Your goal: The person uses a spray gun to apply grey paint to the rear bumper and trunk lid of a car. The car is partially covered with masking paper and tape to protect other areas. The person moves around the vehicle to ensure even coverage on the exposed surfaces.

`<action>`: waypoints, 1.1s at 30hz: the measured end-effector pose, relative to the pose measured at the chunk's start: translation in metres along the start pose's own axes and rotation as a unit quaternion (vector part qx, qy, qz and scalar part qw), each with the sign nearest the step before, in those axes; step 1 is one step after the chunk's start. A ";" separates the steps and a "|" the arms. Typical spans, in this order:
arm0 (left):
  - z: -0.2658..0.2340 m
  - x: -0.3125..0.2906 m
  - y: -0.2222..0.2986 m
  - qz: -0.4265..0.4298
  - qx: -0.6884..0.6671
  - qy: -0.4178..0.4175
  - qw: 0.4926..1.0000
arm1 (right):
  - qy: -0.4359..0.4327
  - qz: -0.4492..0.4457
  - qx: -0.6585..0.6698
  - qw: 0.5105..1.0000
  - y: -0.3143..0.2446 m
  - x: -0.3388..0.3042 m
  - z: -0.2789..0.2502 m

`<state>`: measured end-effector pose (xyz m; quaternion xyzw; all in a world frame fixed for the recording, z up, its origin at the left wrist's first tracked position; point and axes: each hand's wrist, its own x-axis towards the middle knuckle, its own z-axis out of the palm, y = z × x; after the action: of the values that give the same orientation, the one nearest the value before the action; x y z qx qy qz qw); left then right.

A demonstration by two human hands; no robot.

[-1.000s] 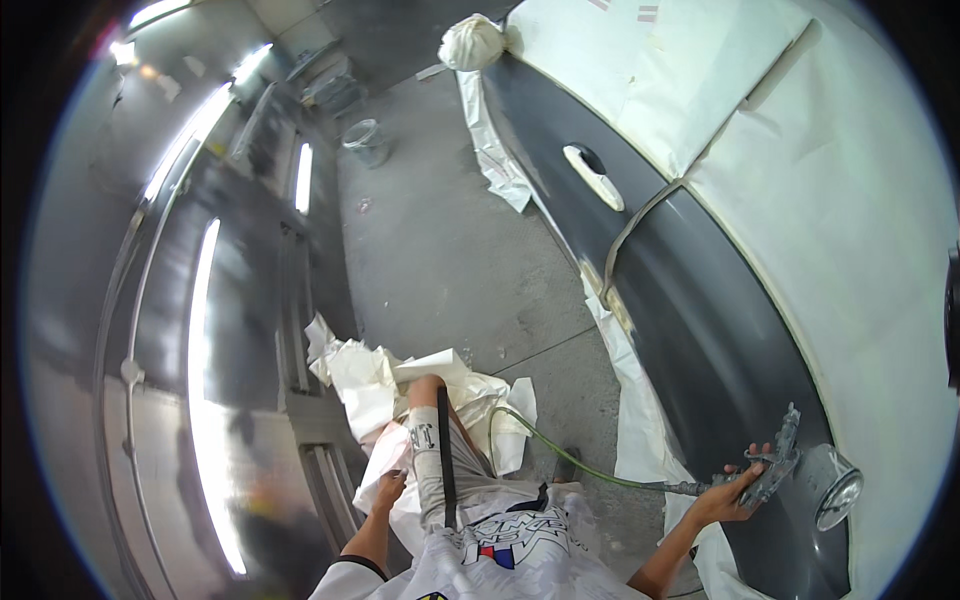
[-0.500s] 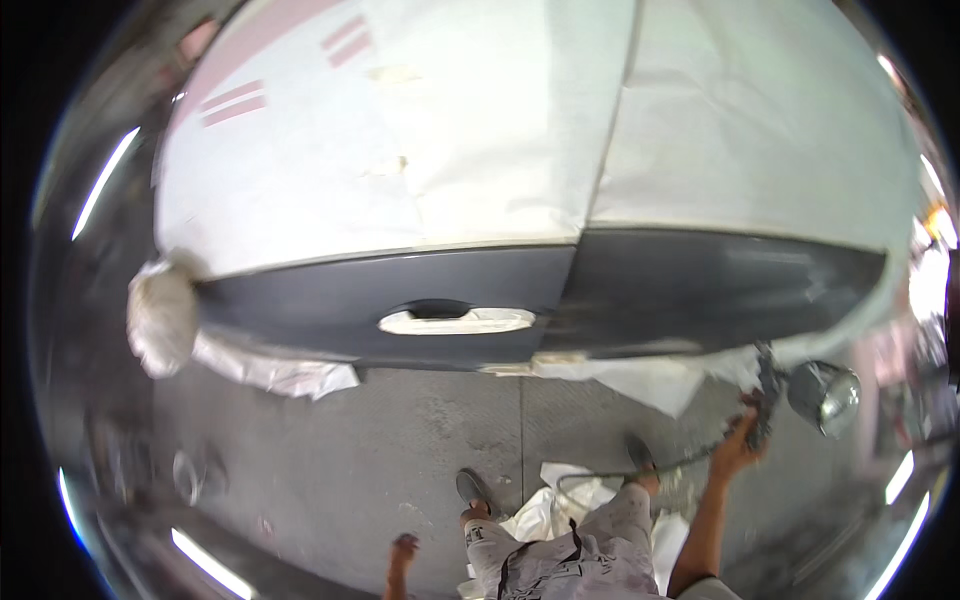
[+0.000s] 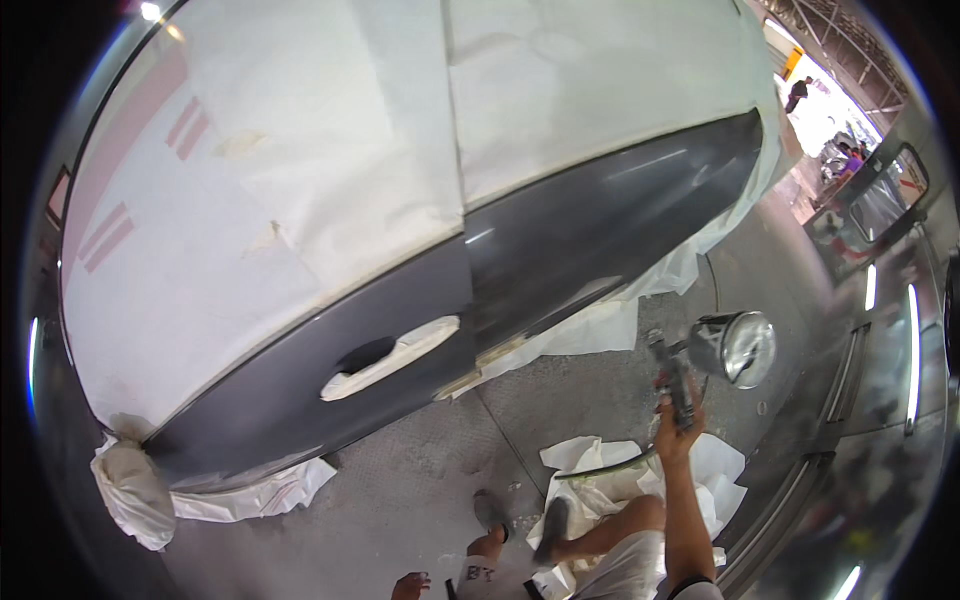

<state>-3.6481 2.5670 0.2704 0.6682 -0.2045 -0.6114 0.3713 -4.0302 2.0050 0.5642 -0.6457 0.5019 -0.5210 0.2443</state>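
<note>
My right hand (image 3: pixel 678 432) grips a dark spray gun (image 3: pixel 680 390), fingers wrapped round its handle. A round, shiny metal cup (image 3: pixel 735 350) sits at the gun's side. From the grip a thin hose (image 3: pixel 605 468) trails left. The gun is apart from the dark, glossy car panel (image 3: pixel 620 220), to the panel's lower right. Left of that panel is a matter grey door (image 3: pixel 290 380) with a white-masked handle area (image 3: pixel 390 360). At the lower edge my left hand (image 3: pixel 411 586) hangs with curled fingers, away from the car; whether it holds anything is hidden.
White masking sheet (image 3: pixel 330 170) covers the car above the panels. A wrapped mirror (image 3: pixel 135 495) juts out at left. Crumpled white sheeting (image 3: pixel 715 465) lies on the grey floor (image 3: pixel 400 470) by my feet. A wall with light strips (image 3: pixel 912 350) stands at right; people are beyond an opening.
The view has turned and shifted right, so the car now slants up to the right. My right hand still holds the spray gun, and my feet have changed position.
</note>
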 end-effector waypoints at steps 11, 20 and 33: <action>0.027 0.074 0.095 -0.032 0.275 0.019 0.961 | -0.081 0.088 0.024 0.993 0.079 -0.121 0.025; 0.123 0.193 0.078 0.087 0.305 0.010 0.948 | -0.142 0.226 0.150 0.952 0.163 -0.197 0.073; 0.297 0.409 0.075 0.329 0.048 -0.374 0.866 | -0.207 0.258 0.130 0.935 0.262 -0.253 0.143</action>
<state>-3.8530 2.1485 0.0614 0.3004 -0.5648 -0.6474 0.4144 -3.9908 2.1051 0.1877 -0.5502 0.5177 -0.3552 0.5505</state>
